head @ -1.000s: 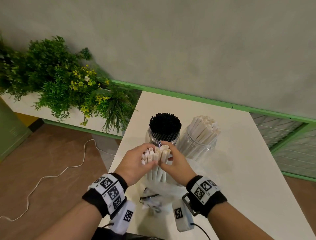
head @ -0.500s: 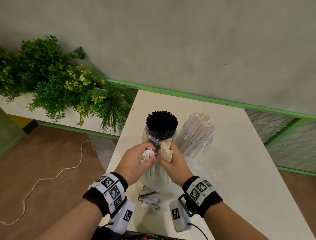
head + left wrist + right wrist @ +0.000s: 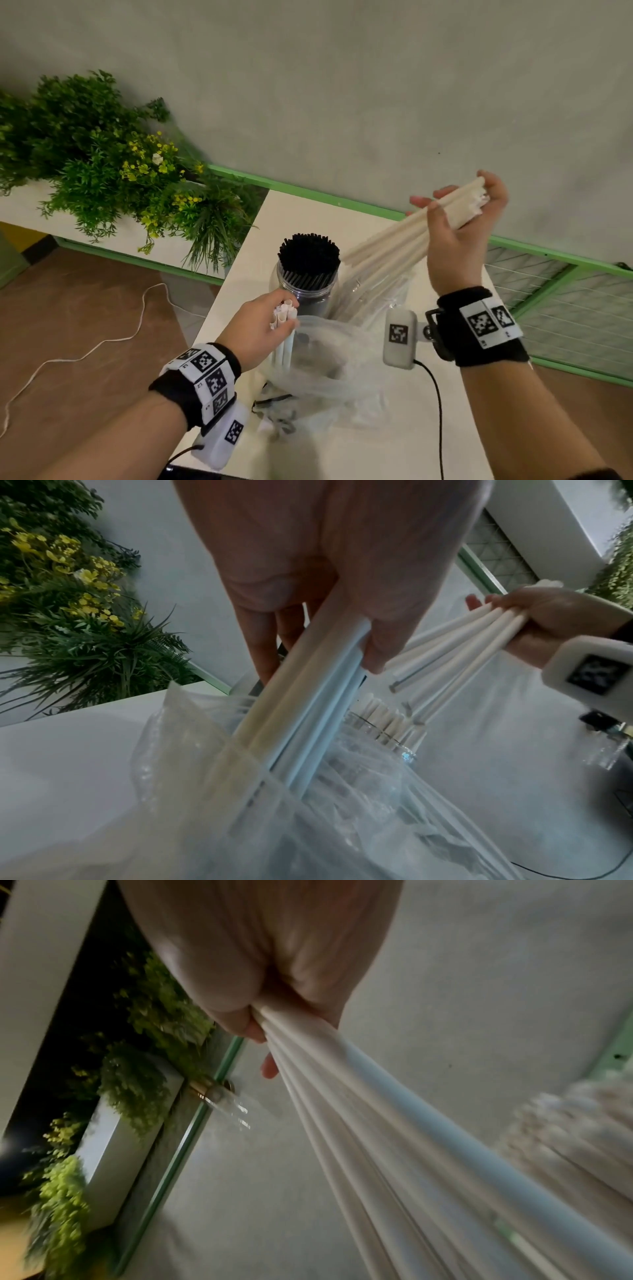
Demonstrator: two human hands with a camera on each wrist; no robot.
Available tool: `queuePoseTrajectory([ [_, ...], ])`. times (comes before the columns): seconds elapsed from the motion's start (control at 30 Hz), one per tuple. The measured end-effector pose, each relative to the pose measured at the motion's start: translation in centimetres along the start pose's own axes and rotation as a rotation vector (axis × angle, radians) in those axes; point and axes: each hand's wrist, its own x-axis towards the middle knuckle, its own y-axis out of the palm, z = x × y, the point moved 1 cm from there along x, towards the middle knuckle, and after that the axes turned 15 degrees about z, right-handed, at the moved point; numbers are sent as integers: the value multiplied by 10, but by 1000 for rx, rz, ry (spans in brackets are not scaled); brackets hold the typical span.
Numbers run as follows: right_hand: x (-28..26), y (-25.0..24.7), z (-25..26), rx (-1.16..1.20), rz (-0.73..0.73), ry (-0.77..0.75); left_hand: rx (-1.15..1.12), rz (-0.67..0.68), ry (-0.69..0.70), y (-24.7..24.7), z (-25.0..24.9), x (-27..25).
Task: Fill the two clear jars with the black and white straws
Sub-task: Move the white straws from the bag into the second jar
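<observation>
A clear jar (image 3: 305, 291) packed with black straws (image 3: 309, 249) stands on the white table (image 3: 421, 428). Right of it a second clear jar (image 3: 373, 301) (image 3: 387, 731) holds white straws. My right hand (image 3: 459, 219) (image 3: 548, 620) grips a bunch of white straws (image 3: 404, 240) (image 3: 394, 1123), raised and slanting down-left over that jar. My left hand (image 3: 263, 325) (image 3: 325, 588) holds a smaller bunch of white straws (image 3: 284, 315) (image 3: 301, 696) upright, their lower ends inside a clear plastic bag (image 3: 329, 370) (image 3: 308, 818).
A planter with green plants and yellow flowers (image 3: 113, 171) stands left of the table. A green-trimmed wall (image 3: 342, 85) runs behind it. A white cable (image 3: 85, 353) trails over the brown floor. A black cable (image 3: 438, 411) crosses the table's near right part.
The single bunch held by both hands has split. My right hand lifted its share up and to the right over the white-straw jar; my left hand kept the rest at the bag.
</observation>
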Motion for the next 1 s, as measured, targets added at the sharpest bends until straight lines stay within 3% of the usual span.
queuePoseTrajectory([
  [0.13,18,-14,-19,-91,-106,5,7,3,-3,0,1,1],
  [0.53,-1,3,-71,-206,-167,146,8,-2,-33,0,1,3],
  [0.73,-13,7,-91,-192,-77,234,5,-3,-39,0,2,4],
  [1.0,-20,-21,-109,-498,188,388,-18,-7,-17,0,2,5],
])
